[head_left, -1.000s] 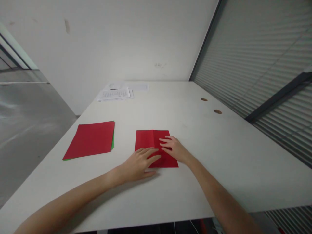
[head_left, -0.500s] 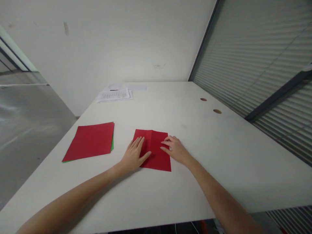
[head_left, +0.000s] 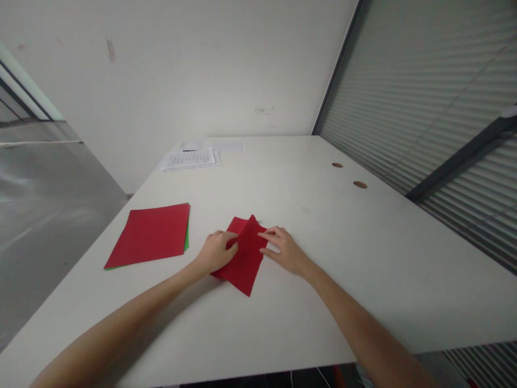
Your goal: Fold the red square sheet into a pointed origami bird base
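A red sheet of paper (head_left: 247,258) with a crease down its middle lies partly raised on the table, turned at a slant. My left hand (head_left: 218,250) pinches it near the crease between thumb and fingers, covering much of its left half. At the right edge of the sheet, my right hand (head_left: 283,248) touches it with the index finger and thumb, which are spread apart. The sheet's underside is hidden.
A stack of red paper (head_left: 151,231) with green paper showing under it lies to the left on the white table (head_left: 323,307). Printed sheets (head_left: 189,157) lie at the back left. Two round holes (head_left: 360,185) are near the right edge, beside window blinds.
My left hand has gone from lying flat with spread fingers to pinching the red sheet. The sheet has turned at a slant and lifted along its crease; my right hand has shifted slightly left.
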`<state>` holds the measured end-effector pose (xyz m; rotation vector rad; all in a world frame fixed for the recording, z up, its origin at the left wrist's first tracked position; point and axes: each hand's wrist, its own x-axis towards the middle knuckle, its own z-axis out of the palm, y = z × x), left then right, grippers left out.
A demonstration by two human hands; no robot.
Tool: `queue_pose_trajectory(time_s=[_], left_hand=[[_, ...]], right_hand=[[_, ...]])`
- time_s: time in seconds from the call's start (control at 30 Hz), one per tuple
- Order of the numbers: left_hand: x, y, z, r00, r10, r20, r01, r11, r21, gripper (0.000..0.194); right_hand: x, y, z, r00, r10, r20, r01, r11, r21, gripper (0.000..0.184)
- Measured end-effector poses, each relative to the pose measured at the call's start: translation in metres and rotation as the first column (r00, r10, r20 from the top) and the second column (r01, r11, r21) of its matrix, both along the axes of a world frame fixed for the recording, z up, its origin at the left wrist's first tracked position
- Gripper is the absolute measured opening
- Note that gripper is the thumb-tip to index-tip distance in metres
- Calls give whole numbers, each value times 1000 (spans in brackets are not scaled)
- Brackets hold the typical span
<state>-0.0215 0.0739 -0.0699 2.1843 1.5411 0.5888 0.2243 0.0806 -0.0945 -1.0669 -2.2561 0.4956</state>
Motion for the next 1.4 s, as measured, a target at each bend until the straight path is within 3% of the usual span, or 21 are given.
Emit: queue_pose_trajectory(time_s=[0.1,0.17,0.2,0.27,0.33,0.4,0.6,0.73,0.9,1.1,1.27,1.33,1.4], left_hand=[[-3,2,17,956,17,294,14,995,-104,23],[-2,1,25,791,74,607,58,979,-195,22],[-1,0,28,683,123,720,87,965,-247,25],[2,-3,29,519,222,825,140,931,-339,32],[6,-6,26,463,289,838,159,903,-399,37],[9,-8,22,460,322,828,151,890,-429,41],[13,-11,18,497,293,817,226,865,-447,49],[13,-9,14,496,269,825,209,886,-414,50],[13,-10,10,504,258,824,254,868,-427,46],[14,-10,5,517,268,813,244,864,-440,41],[14,-7,-3,510,293,809,201,874,-443,45],[13,-5,-7,552,276,787,93,917,-387,50],[10,-4,-12,655,237,717,-170,971,-165,60]], right_hand=[[3,8,-6,951,-173,-256,168,985,-41,56],[3,13,-10,857,-257,-446,205,965,-162,76],[2,14,-11,807,-262,-530,152,958,-243,83],[0,13,-9,726,-197,-659,-102,917,-386,87],[-3,9,-4,664,-106,-740,-376,809,-453,81],[-7,2,2,636,-78,-767,-487,731,-478,73],[-15,-4,9,660,-261,-704,-322,748,-580,37],[-13,-3,9,661,-274,-699,-330,730,-598,37],[-11,-3,11,674,-263,-691,-305,752,-584,34],[-9,-4,14,664,-285,-691,-318,729,-606,30],[-4,1,9,669,-311,-675,-297,720,-627,53],[-1,5,3,710,-297,-638,-241,749,-617,51],[1,7,-3,783,-257,-567,-165,792,-587,47]])
